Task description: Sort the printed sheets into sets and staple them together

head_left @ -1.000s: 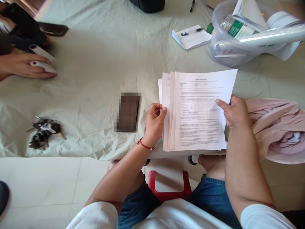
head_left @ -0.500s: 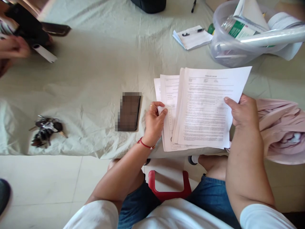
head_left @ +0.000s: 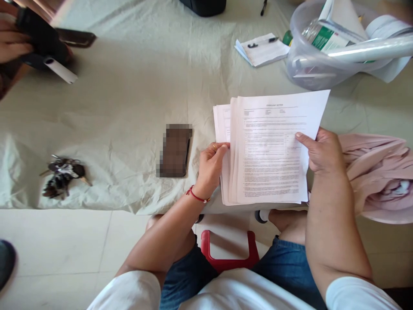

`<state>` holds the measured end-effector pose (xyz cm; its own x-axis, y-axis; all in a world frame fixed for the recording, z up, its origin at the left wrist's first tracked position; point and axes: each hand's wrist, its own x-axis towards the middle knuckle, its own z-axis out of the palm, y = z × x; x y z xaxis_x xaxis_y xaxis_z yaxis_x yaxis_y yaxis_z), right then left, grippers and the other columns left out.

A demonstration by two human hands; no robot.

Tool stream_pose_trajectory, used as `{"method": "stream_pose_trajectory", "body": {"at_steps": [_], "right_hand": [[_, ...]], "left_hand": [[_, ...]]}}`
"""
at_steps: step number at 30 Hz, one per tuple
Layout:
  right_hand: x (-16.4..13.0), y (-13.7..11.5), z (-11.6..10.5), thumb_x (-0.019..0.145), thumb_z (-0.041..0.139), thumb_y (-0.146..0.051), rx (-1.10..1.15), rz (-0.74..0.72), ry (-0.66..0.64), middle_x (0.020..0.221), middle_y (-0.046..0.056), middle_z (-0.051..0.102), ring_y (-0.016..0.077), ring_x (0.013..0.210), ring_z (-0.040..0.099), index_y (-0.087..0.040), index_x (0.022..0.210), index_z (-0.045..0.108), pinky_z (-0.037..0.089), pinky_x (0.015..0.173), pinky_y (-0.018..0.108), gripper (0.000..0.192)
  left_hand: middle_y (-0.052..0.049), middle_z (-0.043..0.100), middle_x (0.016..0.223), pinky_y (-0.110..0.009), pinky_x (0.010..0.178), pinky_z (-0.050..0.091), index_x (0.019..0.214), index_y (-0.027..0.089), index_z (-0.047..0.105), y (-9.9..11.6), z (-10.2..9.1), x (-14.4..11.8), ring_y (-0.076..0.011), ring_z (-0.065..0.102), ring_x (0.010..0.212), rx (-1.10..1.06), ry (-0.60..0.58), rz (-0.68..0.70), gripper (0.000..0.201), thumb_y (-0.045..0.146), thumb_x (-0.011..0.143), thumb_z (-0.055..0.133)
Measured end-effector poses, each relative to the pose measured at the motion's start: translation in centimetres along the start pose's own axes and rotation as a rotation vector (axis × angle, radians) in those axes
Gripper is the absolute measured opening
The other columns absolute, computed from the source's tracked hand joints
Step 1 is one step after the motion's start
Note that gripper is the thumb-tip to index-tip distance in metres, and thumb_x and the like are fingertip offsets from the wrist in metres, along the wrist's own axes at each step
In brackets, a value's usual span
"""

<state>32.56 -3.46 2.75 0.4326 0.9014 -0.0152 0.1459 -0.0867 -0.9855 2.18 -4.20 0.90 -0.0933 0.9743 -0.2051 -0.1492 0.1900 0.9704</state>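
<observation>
A stack of printed paper sheets (head_left: 271,159) is held between my two hands above the table's near edge. My right hand (head_left: 324,150) grips its right side, with the thumb on the top sheet and the fingers underneath. At the left edge my left hand (head_left: 211,165) pinches the sheets, its fingertips partly hidden behind the paper. Several lower sheets (head_left: 222,129) stick out to the left of the upper ones. Just left of my left hand lies a dark phone (head_left: 174,150), partly pixelated.
A bunch of keys (head_left: 64,174) lies on the green cloth (head_left: 119,107). Pens rest on a small paper pad (head_left: 263,49). A clear plastic tub (head_left: 303,71) holds papers and a roll. Pink fabric (head_left: 374,168) sits at right. Another person's hand (head_left: 13,41) is by dark devices at upper left.
My right hand has moved left with the upper sheets, which now cover more of the lower ones. My left hand has barely shifted. The other person's hand at upper left has moved up.
</observation>
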Motion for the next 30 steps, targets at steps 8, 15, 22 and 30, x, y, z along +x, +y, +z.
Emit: {"method": "stream_pose_trajectory", "body": {"at_steps": [8,15,22,30], "right_hand": [[-0.5,-0.5,0.5,0.071,0.100,-0.032,0.028,0.038,-0.024,0.123,0.011,0.090,0.0320,0.113,0.083,-0.020,0.108,0.088,0.066,0.110,0.050,0.040],[-0.6,-0.8,0.6,0.072,0.102,-0.040,-0.010,0.067,-0.028,0.119,0.012,0.090,0.0321,0.107,0.082,-0.019,0.106,0.087,0.065,0.107,0.052,0.042],[0.1,-0.3,0.1,0.068,0.103,-0.045,-0.080,0.074,0.007,0.107,0.007,0.089,0.0282,0.095,0.080,-0.021,0.103,0.084,0.067,0.093,0.045,0.046],[0.6,0.8,-0.2,0.075,0.092,-0.035,-0.085,0.030,0.006,0.102,0.005,0.087,0.0240,0.089,0.079,-0.021,0.103,0.081,0.065,0.096,0.043,0.033]], "left_hand": [[-0.005,0.080,0.092,-0.037,0.094,0.056,0.087,0.021,0.086,-0.6,-0.2,0.4,-0.0206,0.070,0.092,0.072,0.015,0.042,0.013,0.034,0.090,0.086],[-0.004,0.078,0.089,-0.037,0.093,0.056,0.086,0.021,0.085,-0.7,-0.2,0.5,-0.0203,0.070,0.090,0.099,0.072,0.030,0.012,0.032,0.091,0.084],[-0.001,0.070,0.083,-0.032,0.077,0.051,0.082,0.022,0.077,-0.8,-0.1,0.5,-0.0176,0.061,0.080,0.062,0.078,-0.012,0.026,0.039,0.081,0.096],[0.003,0.056,0.076,-0.029,0.067,0.041,0.081,0.024,0.070,-0.7,0.0,0.6,-0.0148,0.048,0.072,0.030,0.056,0.006,0.030,0.042,0.087,0.094]]}}
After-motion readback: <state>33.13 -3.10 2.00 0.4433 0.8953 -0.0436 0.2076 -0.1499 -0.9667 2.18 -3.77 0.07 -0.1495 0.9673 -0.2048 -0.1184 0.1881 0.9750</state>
